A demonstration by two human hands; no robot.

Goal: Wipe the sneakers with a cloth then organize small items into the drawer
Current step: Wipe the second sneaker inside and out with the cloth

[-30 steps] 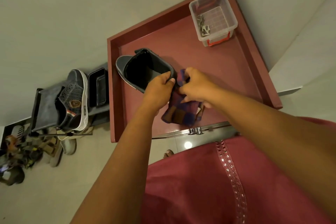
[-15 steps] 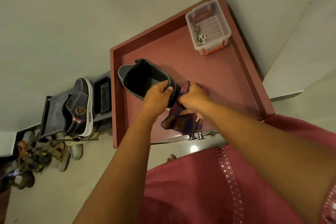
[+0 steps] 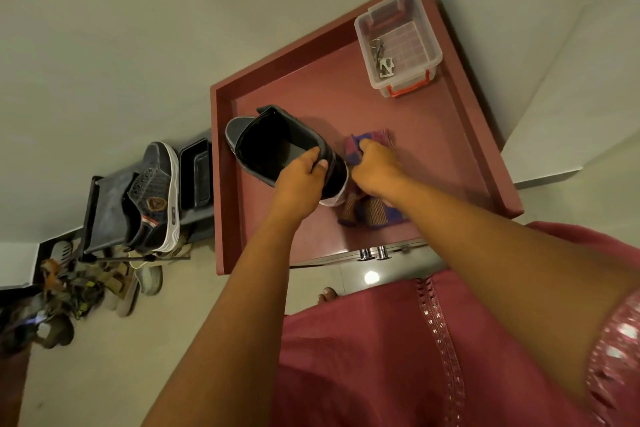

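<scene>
A dark sneaker (image 3: 277,146) stands on the maroon cabinet top (image 3: 433,149), its opening facing me. My left hand (image 3: 301,180) grips the sneaker's heel collar, thumb inside the opening. My right hand (image 3: 372,168) is closed on a purple and red checked cloth (image 3: 367,211) and presses it against the sneaker's right side. Part of the cloth hangs below my hand, part sticks out above it. A second dark sneaker (image 3: 156,198) with a white sole stands on a grey shoe rack (image 3: 104,211) to the left.
A clear plastic box (image 3: 398,42) with red clips holds keys at the cabinet's far right corner. A dark tray (image 3: 195,173) sits on the rack beside the cabinet. Several sandals and shoes (image 3: 69,288) lie on the floor at the left. Drawer knobs (image 3: 372,253) show below the cabinet's front edge.
My right hand with the cloth has moved further along the sneaker's side, away from me. My left hand keeps its hold on the sneaker. The view has shifted slightly.
</scene>
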